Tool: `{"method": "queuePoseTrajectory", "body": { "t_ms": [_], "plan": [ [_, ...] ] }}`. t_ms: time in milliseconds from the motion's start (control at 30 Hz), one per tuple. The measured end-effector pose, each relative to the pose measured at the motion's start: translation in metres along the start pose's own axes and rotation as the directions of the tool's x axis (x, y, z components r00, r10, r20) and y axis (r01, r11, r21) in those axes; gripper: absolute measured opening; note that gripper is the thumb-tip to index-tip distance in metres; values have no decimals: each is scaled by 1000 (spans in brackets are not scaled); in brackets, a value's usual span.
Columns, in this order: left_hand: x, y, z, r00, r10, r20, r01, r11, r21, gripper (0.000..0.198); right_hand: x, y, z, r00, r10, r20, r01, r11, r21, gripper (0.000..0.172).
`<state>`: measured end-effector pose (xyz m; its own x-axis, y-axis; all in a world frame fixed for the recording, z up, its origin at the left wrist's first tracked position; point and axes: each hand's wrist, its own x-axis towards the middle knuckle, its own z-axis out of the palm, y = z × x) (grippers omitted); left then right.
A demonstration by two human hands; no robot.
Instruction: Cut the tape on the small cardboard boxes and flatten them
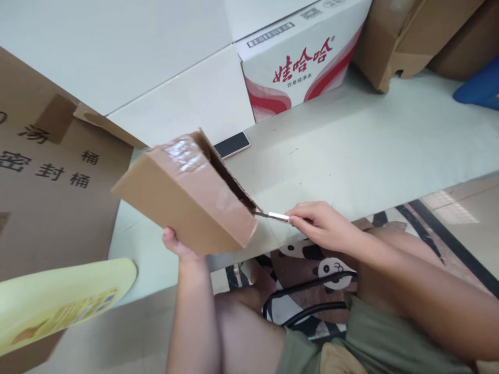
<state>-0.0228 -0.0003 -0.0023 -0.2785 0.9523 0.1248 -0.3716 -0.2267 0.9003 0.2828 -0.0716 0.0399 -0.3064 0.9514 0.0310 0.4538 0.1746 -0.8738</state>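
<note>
A brown cardboard box (175, 202) is tilted in the air above the pale table, its taped edge towards the right and a dark open slit along its far side. My left hand (180, 245) grips the box from below, with the thumb on its near face and the other fingers hidden underneath. In my right hand (312, 221), a slim silvery utility knife (278, 217) is pinched between thumb and fingers. Its thin dark tip meets the lower right corner of the box by the slit; how deep it goes in is hidden.
A phone (237, 145) lies behind the box on the table (323, 156). White cartons (183, 98) and a red-and-white water carton (300, 72) line the back. A large printed carton (58, 182) and a yellow bottle (70, 296) stand left. A blue object (479, 85) is far right.
</note>
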Motion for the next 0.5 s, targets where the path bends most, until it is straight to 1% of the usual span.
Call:
{"method": "queuePoseTrajectory", "body": {
  "t_ms": [67, 133, 200, 267, 333, 367, 433, 500],
  "plan": [
    [2, 0, -9, 1000, -4, 2, 4, 1000, -21, 59, -1, -1, -3, 999, 17, -28, -17, 999, 30, 27],
    [2, -1, -18, 999, -38, 12, 38, 999, -23, 60, -2, -2, -6, 995, 28, -97, -18, 994, 107, 26],
    [-1, -3, -26, 993, -112, 34, 113, 994, -10, 62, -4, -3, -7, 987, 37, -157, -1, 975, 223, 23],
    [-7, -5, -29, 978, -202, 56, 202, 979, 12, 64, -6, -3, -6, 979, 57, -194, 10, 945, 328, 19],
    [-11, -6, -27, 959, -276, 67, 275, 961, 24, 63, -7, -4, -5, 973, 84, -214, 3, 926, 379, 15],
    [-14, -7, -25, 949, -306, 71, 305, 952, 23, 62, -7, -4, -4, 971, 93, -221, -3, 926, 378, 14],
    [-17, -7, -18, 930, -360, 79, 360, 933, 12, 59, -5, -4, -3, 964, 110, -241, -24, 942, 334, 14],
    [-19, -6, -10, 900, -428, 86, 430, 903, -7, 59, -1, 2, -2, 950, 149, -275, -79, 965, 250, 15]
  ]
}}
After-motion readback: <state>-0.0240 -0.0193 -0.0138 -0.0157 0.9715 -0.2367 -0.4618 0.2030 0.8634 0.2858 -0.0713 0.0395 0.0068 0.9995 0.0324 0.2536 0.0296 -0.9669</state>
